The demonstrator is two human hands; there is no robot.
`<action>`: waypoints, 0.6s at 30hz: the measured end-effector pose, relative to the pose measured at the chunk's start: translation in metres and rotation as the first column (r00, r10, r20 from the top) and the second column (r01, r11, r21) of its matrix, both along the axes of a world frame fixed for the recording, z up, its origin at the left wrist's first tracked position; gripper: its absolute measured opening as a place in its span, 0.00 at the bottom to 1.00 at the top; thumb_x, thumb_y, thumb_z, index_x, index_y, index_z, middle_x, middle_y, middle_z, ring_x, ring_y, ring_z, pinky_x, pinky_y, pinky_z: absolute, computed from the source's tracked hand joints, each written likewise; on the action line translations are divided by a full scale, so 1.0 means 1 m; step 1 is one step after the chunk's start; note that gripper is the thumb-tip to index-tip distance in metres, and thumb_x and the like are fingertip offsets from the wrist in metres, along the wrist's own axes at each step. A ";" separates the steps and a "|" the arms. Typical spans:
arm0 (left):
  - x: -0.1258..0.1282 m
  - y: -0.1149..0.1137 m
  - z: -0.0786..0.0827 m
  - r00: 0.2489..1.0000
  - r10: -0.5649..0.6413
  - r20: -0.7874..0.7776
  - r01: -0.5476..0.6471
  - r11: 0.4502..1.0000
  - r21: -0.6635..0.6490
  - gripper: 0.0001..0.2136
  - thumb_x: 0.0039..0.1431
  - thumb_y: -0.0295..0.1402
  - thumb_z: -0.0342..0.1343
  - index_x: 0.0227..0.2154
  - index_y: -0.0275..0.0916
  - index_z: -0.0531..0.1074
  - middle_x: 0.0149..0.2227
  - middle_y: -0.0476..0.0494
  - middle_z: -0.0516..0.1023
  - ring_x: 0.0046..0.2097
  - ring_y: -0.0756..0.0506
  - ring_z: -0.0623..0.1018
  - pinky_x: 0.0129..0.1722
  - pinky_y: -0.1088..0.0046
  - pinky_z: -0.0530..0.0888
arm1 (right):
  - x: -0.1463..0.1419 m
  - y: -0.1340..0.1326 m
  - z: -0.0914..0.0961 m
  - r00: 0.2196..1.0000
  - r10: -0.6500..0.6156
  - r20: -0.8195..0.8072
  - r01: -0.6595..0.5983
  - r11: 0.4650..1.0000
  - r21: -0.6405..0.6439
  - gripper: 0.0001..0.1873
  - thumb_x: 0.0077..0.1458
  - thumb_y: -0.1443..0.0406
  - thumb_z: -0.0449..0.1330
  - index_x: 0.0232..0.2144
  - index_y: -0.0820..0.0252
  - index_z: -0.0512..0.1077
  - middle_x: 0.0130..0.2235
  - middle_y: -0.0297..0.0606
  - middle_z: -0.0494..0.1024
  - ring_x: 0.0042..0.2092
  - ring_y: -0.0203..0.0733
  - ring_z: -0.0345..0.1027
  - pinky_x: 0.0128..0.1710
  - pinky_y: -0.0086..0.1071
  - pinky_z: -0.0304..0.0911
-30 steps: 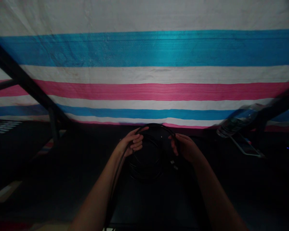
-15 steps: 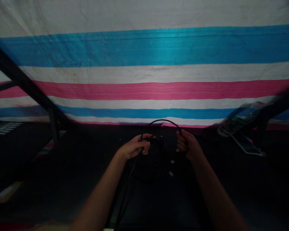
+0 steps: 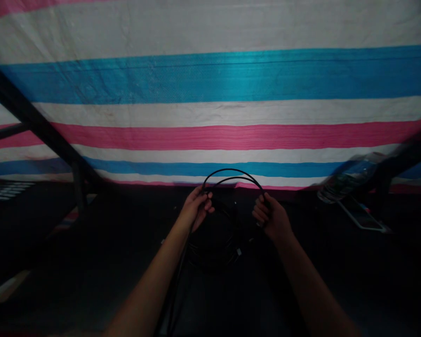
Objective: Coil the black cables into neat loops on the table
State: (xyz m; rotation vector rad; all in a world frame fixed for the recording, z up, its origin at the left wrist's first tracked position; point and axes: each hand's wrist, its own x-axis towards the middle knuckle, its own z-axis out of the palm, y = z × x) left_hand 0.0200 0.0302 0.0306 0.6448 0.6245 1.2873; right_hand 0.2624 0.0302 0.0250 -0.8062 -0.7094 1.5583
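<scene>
A thin black cable [image 3: 229,170] arcs in two strands between my hands. My left hand [image 3: 197,206] pinches it between thumb and fingers, and a length hangs from there past my forearm toward the bottom edge. On the other side, my right hand [image 3: 272,215] is closed in a fist around the strands. Below and between the hands lies a dark coil of cable [image 3: 212,260], hard to make out in the gloom. A small pale tag or connector [image 3: 238,252] shows at the coil's right side.
A striped plastic sheet [image 3: 210,79] hangs behind the dark surface. To the right, a clear bottle [image 3: 349,180] leans beside a phone-like object with a pale frame [image 3: 363,217]. Dark metal bars [image 3: 52,135] slant at both sides. A light strip [image 3: 7,286] lies at lower left.
My left hand has shifted slightly left and turned more upright. A second strand now arcs between the hands where one showed before. Fewer pale tags are visible near the coil.
</scene>
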 end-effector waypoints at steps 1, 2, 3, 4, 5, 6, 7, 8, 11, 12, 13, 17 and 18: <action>-0.001 0.002 -0.001 0.999 0.054 0.004 -0.054 0.998 0.010 0.23 0.52 0.26 0.65 0.51 0.39 0.68 0.34 0.50 0.74 0.21 0.57 0.64 0.21 0.81 0.64 | -0.005 -0.002 0.000 0.998 0.055 0.006 -0.055 0.998 -0.013 0.19 0.55 0.54 0.64 0.23 0.57 0.64 0.18 0.23 0.52 0.16 0.27 0.38 0.13 0.24 0.44; -0.002 0.003 -0.002 0.997 0.082 -0.005 -0.082 0.996 0.019 0.24 0.52 0.27 0.66 0.52 0.40 0.67 0.34 0.50 0.75 0.20 0.58 0.61 0.19 0.83 0.59 | -0.009 -0.004 0.000 0.994 0.107 0.016 -0.107 0.994 -0.026 0.20 0.54 0.53 0.65 0.22 0.57 0.63 0.17 0.23 0.52 0.16 0.27 0.40 0.13 0.24 0.45; -0.003 0.004 -0.003 0.996 0.087 -0.022 -0.087 0.996 0.022 0.25 0.52 0.28 0.67 0.53 0.41 0.66 0.33 0.51 0.74 0.19 0.59 0.58 0.17 0.84 0.55 | -0.013 -0.006 0.000 0.988 0.149 0.029 -0.148 0.988 -0.038 0.21 0.53 0.52 0.65 0.21 0.58 0.63 0.17 0.23 0.53 0.16 0.27 0.41 0.13 0.25 0.46; -0.004 0.005 -0.004 0.996 0.074 -0.042 -0.074 0.997 0.019 0.26 0.52 0.30 0.67 0.53 0.41 0.66 0.32 0.52 0.74 0.18 0.59 0.56 0.17 0.84 0.52 | -0.015 -0.008 0.001 0.983 0.178 0.042 -0.176 0.983 -0.049 0.21 0.53 0.52 0.66 0.21 0.58 0.64 0.17 0.23 0.54 0.16 0.27 0.42 0.14 0.25 0.47; -0.006 0.005 -0.004 0.997 0.046 -0.059 -0.045 0.999 0.012 0.26 0.52 0.31 0.67 0.53 0.41 0.66 0.30 0.53 0.72 0.18 0.60 0.54 0.16 0.84 0.50 | -0.015 -0.009 0.002 0.980 0.192 0.054 -0.189 0.980 -0.055 0.20 0.52 0.52 0.67 0.22 0.58 0.65 0.17 0.23 0.54 0.16 0.27 0.44 0.14 0.25 0.48; -0.007 0.004 -0.004 0.998 0.012 -0.068 -0.011 1.000 0.004 0.25 0.53 0.31 0.67 0.53 0.40 0.67 0.28 0.55 0.70 0.17 0.60 0.53 0.16 0.84 0.49 | -0.014 -0.010 0.003 0.980 0.189 0.063 -0.186 0.981 -0.053 0.19 0.52 0.53 0.68 0.24 0.59 0.68 0.17 0.23 0.56 0.16 0.27 0.45 0.14 0.24 0.49; -0.008 0.003 -0.004 0.997 -0.027 -0.074 0.027 1.000 -0.005 0.24 0.53 0.32 0.67 0.53 0.39 0.68 0.25 0.56 0.68 0.17 0.59 0.53 0.16 0.84 0.49 | -0.013 -0.010 0.004 0.983 0.170 0.069 -0.167 0.985 -0.043 0.17 0.51 0.54 0.68 0.27 0.59 0.70 0.18 0.23 0.57 0.16 0.27 0.46 0.15 0.24 0.50; -0.009 0.002 -0.003 0.995 -0.068 -0.078 0.067 0.998 -0.014 0.23 0.54 0.33 0.66 0.52 0.38 0.68 0.24 0.57 0.65 0.17 0.59 0.52 0.16 0.84 0.49 | -0.010 -0.009 0.005 0.987 0.139 0.076 -0.137 0.990 -0.029 0.15 0.51 0.55 0.69 0.31 0.60 0.72 0.19 0.23 0.59 0.17 0.27 0.47 0.15 0.24 0.50; -0.011 -0.001 0.000 0.981 -0.180 -0.079 0.177 0.983 -0.038 0.21 0.57 0.34 0.65 0.52 0.37 0.70 0.20 0.60 0.59 0.16 0.58 0.50 0.15 0.84 0.47 | -0.003 -0.006 0.005 0.992 0.052 0.114 -0.054 0.998 0.012 0.17 0.49 0.58 0.71 0.38 0.61 0.75 0.20 0.24 0.62 0.18 0.26 0.49 0.16 0.23 0.50; -0.011 -0.002 0.001 0.973 -0.216 -0.078 0.212 0.976 -0.049 0.21 0.58 0.35 0.65 0.53 0.36 0.70 0.19 0.60 0.58 0.16 0.58 0.49 0.15 0.84 0.46 | -0.002 -0.005 0.004 0.991 0.042 0.130 -0.045 0.999 0.019 0.18 0.49 0.58 0.71 0.39 0.61 0.75 0.21 0.24 0.62 0.18 0.26 0.48 0.15 0.23 0.49; -0.012 -0.003 0.001 0.965 -0.252 -0.074 0.248 0.967 -0.060 0.21 0.58 0.35 0.64 0.53 0.36 0.70 0.18 0.61 0.56 0.16 0.58 0.49 0.15 0.83 0.46 | -0.001 -0.004 0.004 0.989 0.045 0.143 -0.048 0.999 0.018 0.18 0.50 0.58 0.70 0.41 0.61 0.75 0.21 0.24 0.63 0.18 0.26 0.48 0.15 0.23 0.47; -0.016 -0.002 -0.002 0.947 -0.318 -0.041 0.315 0.947 -0.069 0.17 0.60 0.35 0.63 0.50 0.33 0.73 0.16 0.61 0.54 0.15 0.58 0.46 0.14 0.82 0.44 | 0.000 -0.004 0.001 0.981 0.147 0.129 -0.145 0.989 -0.026 0.20 0.54 0.51 0.67 0.38 0.62 0.77 0.20 0.23 0.59 0.17 0.25 0.42 0.13 0.22 0.41; -0.017 0.000 -0.004 0.953 -0.302 -0.025 0.300 0.952 -0.058 0.16 0.61 0.35 0.62 0.48 0.32 0.74 0.15 0.61 0.54 0.14 0.58 0.46 0.14 0.82 0.44 | 0.000 -0.004 0.001 0.976 0.186 0.110 -0.183 0.982 -0.038 0.22 0.54 0.48 0.66 0.37 0.62 0.77 0.19 0.23 0.57 0.16 0.25 0.40 0.13 0.22 0.40</action>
